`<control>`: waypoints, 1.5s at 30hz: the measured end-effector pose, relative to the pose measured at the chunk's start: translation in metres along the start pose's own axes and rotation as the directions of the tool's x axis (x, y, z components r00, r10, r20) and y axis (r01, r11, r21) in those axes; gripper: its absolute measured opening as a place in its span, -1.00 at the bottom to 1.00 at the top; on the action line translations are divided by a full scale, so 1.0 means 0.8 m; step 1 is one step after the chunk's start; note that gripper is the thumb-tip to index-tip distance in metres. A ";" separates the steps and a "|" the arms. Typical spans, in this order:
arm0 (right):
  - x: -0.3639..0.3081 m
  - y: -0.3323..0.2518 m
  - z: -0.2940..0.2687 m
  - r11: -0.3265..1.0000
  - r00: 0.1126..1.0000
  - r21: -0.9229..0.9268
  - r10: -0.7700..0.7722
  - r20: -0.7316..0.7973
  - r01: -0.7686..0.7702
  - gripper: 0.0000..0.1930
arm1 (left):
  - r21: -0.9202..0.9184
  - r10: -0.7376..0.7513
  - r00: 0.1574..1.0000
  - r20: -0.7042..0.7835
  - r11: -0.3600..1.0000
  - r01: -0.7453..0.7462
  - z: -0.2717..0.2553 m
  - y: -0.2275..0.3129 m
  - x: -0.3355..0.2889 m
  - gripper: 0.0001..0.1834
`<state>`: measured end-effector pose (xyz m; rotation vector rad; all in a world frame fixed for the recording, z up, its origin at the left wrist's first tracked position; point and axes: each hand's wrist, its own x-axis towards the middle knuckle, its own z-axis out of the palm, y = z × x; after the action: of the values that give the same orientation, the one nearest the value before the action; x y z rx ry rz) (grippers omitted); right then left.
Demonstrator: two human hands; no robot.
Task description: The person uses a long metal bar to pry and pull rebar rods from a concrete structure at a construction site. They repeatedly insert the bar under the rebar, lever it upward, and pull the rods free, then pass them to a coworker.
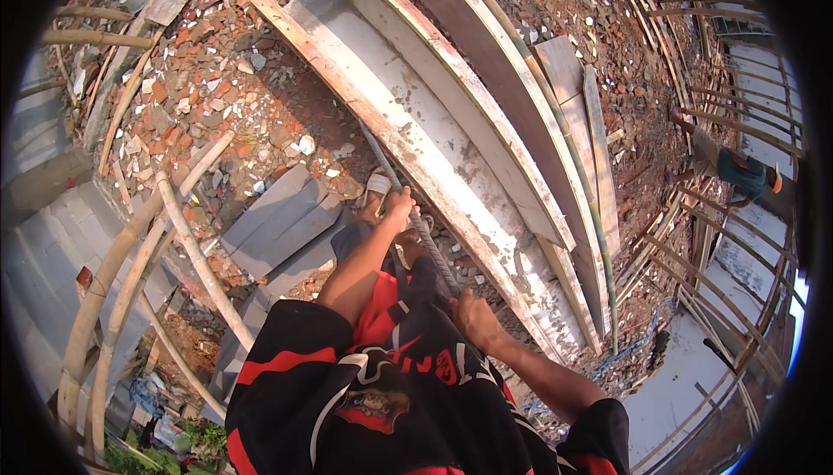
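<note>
A long grey ribbed steel bar slants across in front of my body, and both my hands are wrapped round it. My left hand grips it farther up, above my feet. My right hand holds the nearer end, close to my right hip. The bar's far end lies by the lower edge of a wooden plank. I cannot tell whether it touches the plank. This plank forms one side of a long trough-like form, its pale floor spotted with grey cement.
Broken brick rubble covers the ground. Grey boards lie beside my feet, and bamboo poles stand at the left. A dark panel and a long bamboo pole flank the form. Another person is at the far right, near bamboo framing.
</note>
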<state>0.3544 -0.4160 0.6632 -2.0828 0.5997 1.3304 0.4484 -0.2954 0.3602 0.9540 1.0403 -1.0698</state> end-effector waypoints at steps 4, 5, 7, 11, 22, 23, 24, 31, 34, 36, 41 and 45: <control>0.003 0.014 0.016 0.989 0.995 -0.110 0.093 -0.035 -0.097 -0.61 | -0.116 -0.032 0.991 0.130 0.992 0.048 -0.014 0.001 -0.012 -0.61; 0.005 0.018 0.018 0.982 0.992 -0.145 0.111 -0.053 -0.117 -0.60 | -0.119 -0.038 0.988 0.147 0.991 0.056 -0.019 -0.004 -0.006 -0.62; 0.016 0.053 0.045 0.990 0.992 -0.077 0.120 -0.029 -0.122 -0.60 | -0.075 -0.024 0.990 0.142 0.997 0.035 -0.022 -0.012 -0.005 -0.65; 0.017 0.087 0.090 0.987 0.988 -0.065 0.148 -0.035 -0.150 -0.58 | 0.106 0.125 0.988 -0.088 0.988 -0.116 0.002 -0.027 -0.023 -0.75; 0.053 0.166 0.076 0.986 0.998 -0.163 0.026 -0.052 -0.034 -0.59 | -0.038 0.185 0.982 -0.041 0.982 -0.187 0.009 -0.072 0.025 -0.61; 0.053 0.172 0.073 0.986 0.998 -0.160 0.041 -0.041 -0.047 -0.56 | -0.010 0.199 0.980 -0.007 0.980 -0.199 0.010 -0.076 0.032 -0.60; 0.059 0.183 0.078 0.978 0.998 -0.201 0.047 -0.048 -0.056 -0.57 | 0.013 0.214 0.977 0.026 0.977 -0.214 0.006 -0.079 0.037 -0.59; 0.083 0.238 0.106 0.984 0.994 -0.175 0.024 -0.104 -0.042 -0.65 | -0.136 0.163 0.984 -0.068 0.976 -0.171 0.024 -0.098 0.034 -0.57; 0.103 0.263 0.106 0.988 0.987 -0.149 -0.071 -0.145 0.049 -0.64 | 0.130 0.212 0.962 -0.171 0.973 -0.191 0.036 -0.107 0.053 -0.45; 0.104 0.269 0.117 0.990 0.984 -0.114 -0.102 -0.147 0.085 -0.63 | 0.119 0.242 0.958 -0.156 0.967 -0.225 0.028 -0.125 0.073 -0.44; 0.076 0.213 0.029 0.958 0.957 -0.082 -0.282 -0.071 0.276 -0.54 | -0.034 0.249 0.954 -0.167 0.966 -0.258 0.036 -0.085 0.053 -0.47; 0.071 0.139 -0.067 0.951 0.944 -0.019 -0.303 0.127 0.308 -0.58 | 0.011 0.234 0.951 -0.200 0.971 -0.237 0.054 -0.032 0.041 -0.74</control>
<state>0.3399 -0.5363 0.6024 -2.0073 0.1878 1.2834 0.4366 -0.3491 0.3365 1.1617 1.0639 -0.7798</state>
